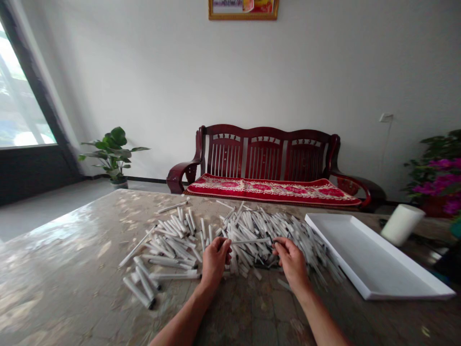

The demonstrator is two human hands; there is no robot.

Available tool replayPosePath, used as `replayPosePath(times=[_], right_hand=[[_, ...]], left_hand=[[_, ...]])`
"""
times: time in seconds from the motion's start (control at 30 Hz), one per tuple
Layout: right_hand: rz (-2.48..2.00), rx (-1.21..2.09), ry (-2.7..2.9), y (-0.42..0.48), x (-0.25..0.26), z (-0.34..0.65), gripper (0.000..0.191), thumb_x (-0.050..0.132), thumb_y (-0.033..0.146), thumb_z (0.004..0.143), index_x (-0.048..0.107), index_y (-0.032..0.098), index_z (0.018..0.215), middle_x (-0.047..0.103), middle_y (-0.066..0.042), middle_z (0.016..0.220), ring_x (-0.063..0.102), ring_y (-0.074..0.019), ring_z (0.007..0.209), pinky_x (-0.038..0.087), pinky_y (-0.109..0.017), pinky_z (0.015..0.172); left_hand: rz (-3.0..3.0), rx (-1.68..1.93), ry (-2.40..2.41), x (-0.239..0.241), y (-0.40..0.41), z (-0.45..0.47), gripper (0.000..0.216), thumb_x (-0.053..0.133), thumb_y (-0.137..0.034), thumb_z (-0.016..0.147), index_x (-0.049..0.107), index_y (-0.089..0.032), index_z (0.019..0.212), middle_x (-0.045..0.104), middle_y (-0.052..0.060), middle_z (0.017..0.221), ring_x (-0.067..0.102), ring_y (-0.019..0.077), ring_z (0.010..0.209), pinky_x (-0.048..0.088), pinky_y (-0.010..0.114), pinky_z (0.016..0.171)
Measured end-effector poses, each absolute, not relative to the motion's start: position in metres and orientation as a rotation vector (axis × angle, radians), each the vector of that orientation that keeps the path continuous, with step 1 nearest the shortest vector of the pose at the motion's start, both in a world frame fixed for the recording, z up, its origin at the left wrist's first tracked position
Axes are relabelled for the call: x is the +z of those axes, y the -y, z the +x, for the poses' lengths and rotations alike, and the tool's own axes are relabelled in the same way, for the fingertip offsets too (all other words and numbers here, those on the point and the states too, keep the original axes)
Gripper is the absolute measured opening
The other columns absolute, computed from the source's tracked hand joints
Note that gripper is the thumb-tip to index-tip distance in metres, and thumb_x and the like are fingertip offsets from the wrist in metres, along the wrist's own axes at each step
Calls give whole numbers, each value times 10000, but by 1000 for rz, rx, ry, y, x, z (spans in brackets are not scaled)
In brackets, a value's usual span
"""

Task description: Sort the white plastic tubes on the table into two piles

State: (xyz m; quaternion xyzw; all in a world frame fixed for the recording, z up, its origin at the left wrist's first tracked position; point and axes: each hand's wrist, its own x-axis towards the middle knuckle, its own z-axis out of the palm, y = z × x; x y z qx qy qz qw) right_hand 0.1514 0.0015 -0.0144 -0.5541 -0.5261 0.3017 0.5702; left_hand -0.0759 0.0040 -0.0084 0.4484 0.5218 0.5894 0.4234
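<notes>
My left hand (215, 262) and my right hand (291, 262) hold a single white tube (250, 241) level between them, one at each end, just above the pile. The tube looks like a slim pen barrel, though the picture does not settle its kind. A large loose heap of similar white tubes (277, 235), many with black tips, lies under and beyond my fingers. A smaller spread of them (173, 245) reaches to the left of my left hand.
A white rectangular tray (370, 254) lies on the polished stone tabletop (54, 269) to the right of the heap. A white cylinder (402, 224) stands beyond it. Past the table's far edge are a dark wooden bench (264, 156) and potted plants.
</notes>
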Motion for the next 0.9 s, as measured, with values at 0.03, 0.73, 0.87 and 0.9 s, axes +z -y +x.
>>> replayPosePath(times=[0.03,0.73,0.87,0.9], right_hand=[[-1306,637,1261,-2,-14,154,377,595,497,761,693,181,943,722,-69,778,644,-213,620,484,-289,504],[-1304,369,1434,0,-14,145,319,518,488,824,651,201,790,686,-60,718,637,-224,689,494,-315,673],[-1321,344,1350,-2,-14,152,346,512,523,810,634,199,810,650,-41,663,610,-216,646,473,-312,624],[-1331,338,1301,-3,-14,156,357,510,535,804,629,199,816,635,-32,640,597,-210,620,466,-311,607]], left_hand=[[1124,1475,-1310,-9,-5,-77,428,644,-608,673,575,-186,676,533,-50,516,477,98,398,378,206,373],[1123,1439,-1289,-9,-3,-71,381,643,-560,668,571,-186,679,536,-53,512,465,92,393,365,196,364],[1128,1472,-1312,-8,-4,-76,393,641,-571,676,581,-182,686,542,-48,516,474,95,397,377,200,371],[1126,1487,-1317,-8,-4,-78,398,641,-575,679,584,-181,690,545,-46,519,482,98,405,387,203,376]])
